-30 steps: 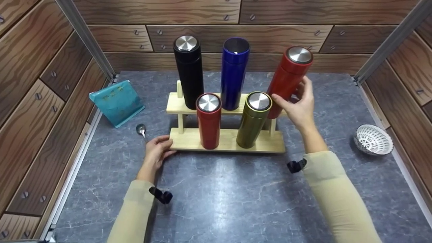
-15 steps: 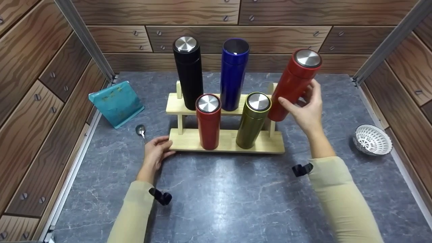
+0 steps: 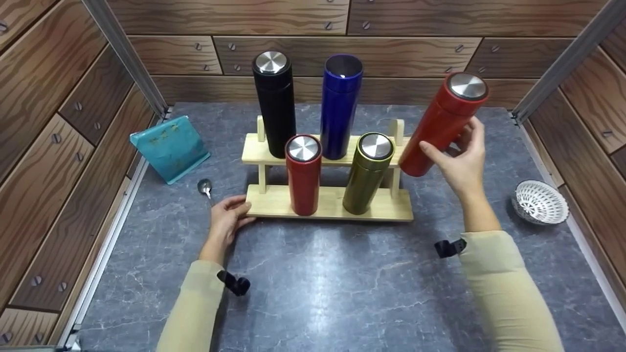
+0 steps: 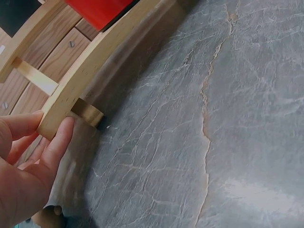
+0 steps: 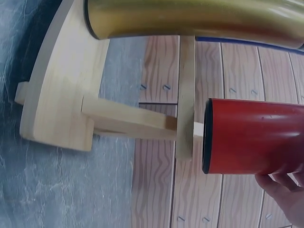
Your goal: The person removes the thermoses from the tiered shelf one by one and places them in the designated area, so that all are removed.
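My right hand (image 3: pixel 462 161) grips a tall red thermos (image 3: pixel 442 124) with a steel lid, tilted to the right. Its base hangs beside the right end of the rack's upper shelf; in the right wrist view the red thermos (image 5: pixel 256 137) is off the wood. My left hand (image 3: pixel 227 220) pinches the left end of the two-tier wooden rack (image 3: pixel 330 195), thumb above and fingers below, as the left wrist view shows on the lower board (image 4: pixel 71 85). A black thermos (image 3: pixel 275 107) and a blue one (image 3: pixel 341 107) stand on the upper shelf. Below stand a shorter red thermos (image 3: pixel 303 178) and a gold one (image 3: pixel 367 176).
A teal pouch (image 3: pixel 171 149) stands at the left, with a metal spoon (image 3: pixel 205 187) near it, close to my left hand. At the right sits a white openwork bowl (image 3: pixel 541 202). Wood-patterned walls (image 3: pixel 342 56) border the grey marbled table (image 3: pixel 318 283).
My right hand has carried the tall red thermos to the right, off the rack's upper shelf, and its tilt has grown. My left hand stays on the rack.
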The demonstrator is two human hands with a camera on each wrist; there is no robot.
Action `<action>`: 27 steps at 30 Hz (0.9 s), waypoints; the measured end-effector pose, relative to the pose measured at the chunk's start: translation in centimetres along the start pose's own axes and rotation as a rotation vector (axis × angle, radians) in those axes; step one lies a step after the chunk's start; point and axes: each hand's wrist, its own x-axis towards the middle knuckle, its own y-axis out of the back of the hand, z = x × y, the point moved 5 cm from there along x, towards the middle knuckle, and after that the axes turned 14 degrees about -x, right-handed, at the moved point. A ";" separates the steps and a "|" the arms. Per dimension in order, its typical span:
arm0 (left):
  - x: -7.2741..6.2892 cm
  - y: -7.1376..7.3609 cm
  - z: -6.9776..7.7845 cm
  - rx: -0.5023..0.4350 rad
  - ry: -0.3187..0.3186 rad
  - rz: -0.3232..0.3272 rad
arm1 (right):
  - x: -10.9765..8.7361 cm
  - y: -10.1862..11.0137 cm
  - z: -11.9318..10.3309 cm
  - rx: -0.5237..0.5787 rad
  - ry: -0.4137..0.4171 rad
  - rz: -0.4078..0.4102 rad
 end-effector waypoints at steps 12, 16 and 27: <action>0.1 0.1 0.0 -0.007 -0.004 -0.007 | 0.1 1.7 0.9 -0.016 0.004 0.053; 0.1 0.2 -0.1 -0.006 -0.002 -0.008 | -0.2 2.0 0.4 0.012 -0.008 0.056; 0.3 0.0 -0.3 0.005 0.018 -0.009 | -0.1 3.1 0.9 0.089 -0.058 0.118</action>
